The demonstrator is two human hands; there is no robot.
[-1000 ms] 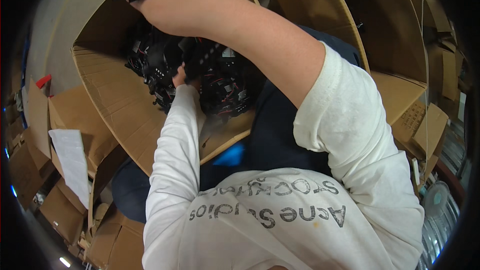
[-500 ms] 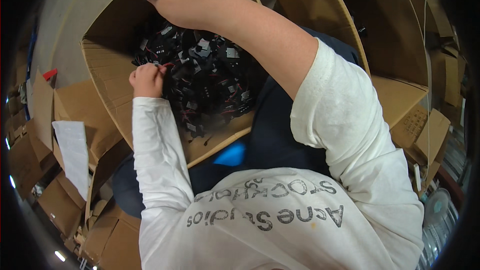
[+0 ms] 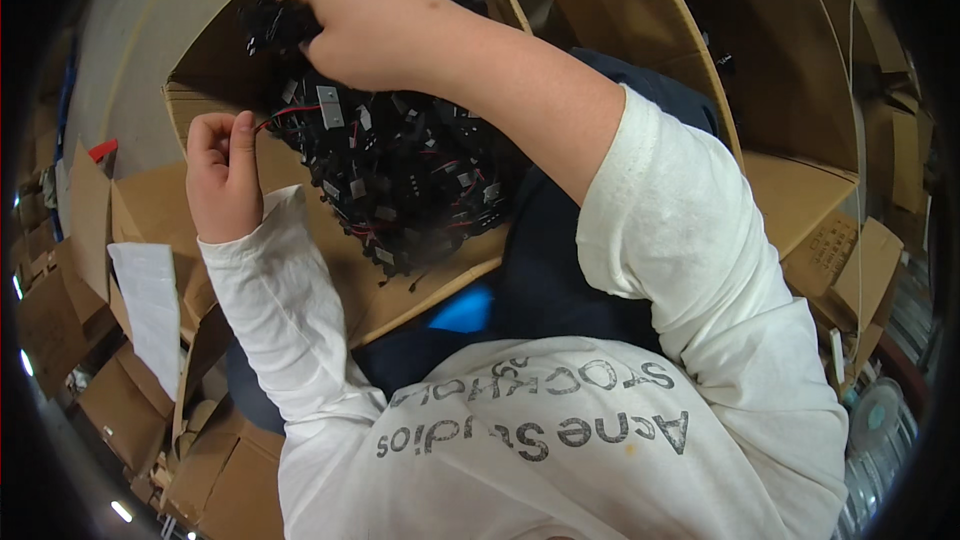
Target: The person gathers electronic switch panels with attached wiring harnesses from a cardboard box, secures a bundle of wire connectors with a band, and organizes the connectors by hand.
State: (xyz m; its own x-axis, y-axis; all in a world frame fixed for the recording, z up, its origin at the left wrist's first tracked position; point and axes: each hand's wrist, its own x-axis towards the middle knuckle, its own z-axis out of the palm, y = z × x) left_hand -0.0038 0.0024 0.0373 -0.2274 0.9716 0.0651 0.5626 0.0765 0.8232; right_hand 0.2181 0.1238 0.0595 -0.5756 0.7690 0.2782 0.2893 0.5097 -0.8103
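Wire [image 3: 290, 117], thin and red, is running along a nine-to-three line from the left hand [image 3: 222, 175], pinched shut on it, into the black connector pile [image 3: 400, 175] in the cardboard box [image 3: 420, 290]; right hand [image 3: 375, 25] is gripping a clump at twelve o'clock.

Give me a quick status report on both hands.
Left hand pinches a red wire. Right hand grips black connectors. Tangled connector pile fills the cardboard box.
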